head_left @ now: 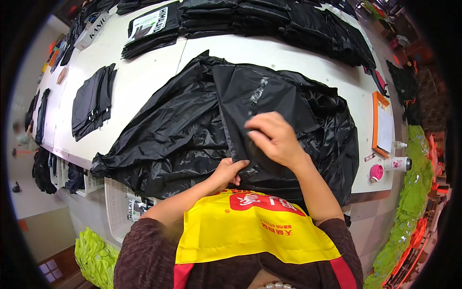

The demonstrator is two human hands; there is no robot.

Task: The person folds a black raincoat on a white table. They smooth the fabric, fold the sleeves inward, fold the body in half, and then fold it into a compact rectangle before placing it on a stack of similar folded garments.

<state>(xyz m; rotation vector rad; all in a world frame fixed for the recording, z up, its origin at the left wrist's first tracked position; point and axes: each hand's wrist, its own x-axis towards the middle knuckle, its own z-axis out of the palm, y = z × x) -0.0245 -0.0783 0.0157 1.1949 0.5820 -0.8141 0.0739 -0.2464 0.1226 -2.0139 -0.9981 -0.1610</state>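
Observation:
A large piece of shiny black fabric [178, 123] lies spread and wrinkled over the white table in front of me. Its middle part is a smoother panel [260, 84] with a pale streak across it. Near the close edge, my left hand [228, 173] pinches the fabric between thumb and fingers. My right hand [274, 137] is over the panel, a little farther off and to the right. Its fingers are bent, with a gap between thumb and forefinger, and I see nothing in it. Slight blur softens that hand.
Folded black pieces [94, 101] lie at the left, and stacks of black packs [211, 19] line the far side. An orange clipboard [378, 123], a bottle [397, 164] and a pink lid [376, 173] are at the right. A white basket [114, 207] stands below the table's left edge.

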